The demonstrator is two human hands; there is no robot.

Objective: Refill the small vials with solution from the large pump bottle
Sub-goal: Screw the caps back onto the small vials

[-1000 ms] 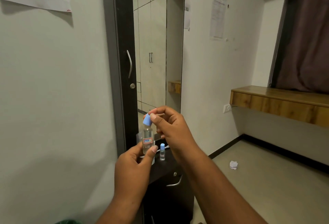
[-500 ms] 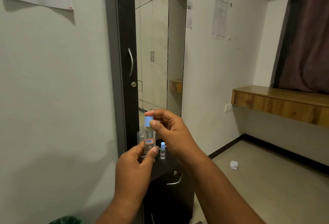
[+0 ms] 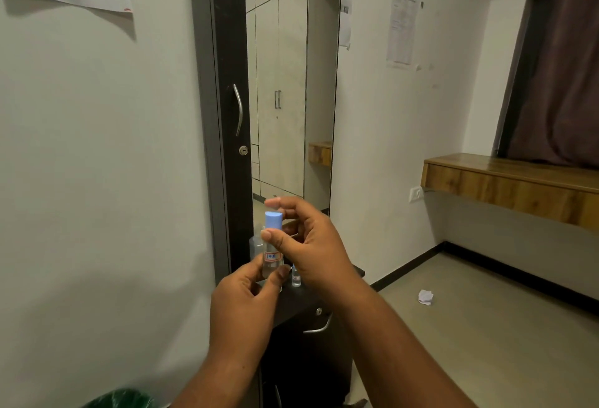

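My left hand (image 3: 241, 304) holds a small clear vial (image 3: 272, 260) with an orange-edged label upright by its lower part. A blue cap (image 3: 273, 220) sits on its neck. My right hand (image 3: 311, 247) has thumb and forefinger around that cap. A second, smaller vial (image 3: 296, 278) with a blue cap stands on the dark cabinet top (image 3: 324, 287), just right of the held one and partly hidden by my right hand. A larger clear bottle (image 3: 256, 244) shows behind the held vial, mostly hidden.
The dark cabinet (image 3: 311, 343) with a curved metal handle stands below a tall mirror (image 3: 288, 83). A white wall is at the left, a wooden shelf (image 3: 518, 187) at the right. A crumpled paper (image 3: 425, 296) lies on the floor. A green bin (image 3: 120, 399) is at the bottom left.
The blue cap, tilted above the vial's neck a second ago, now sits upright on it. My right hand's fingers have shifted around the cap. My left hand stays put.
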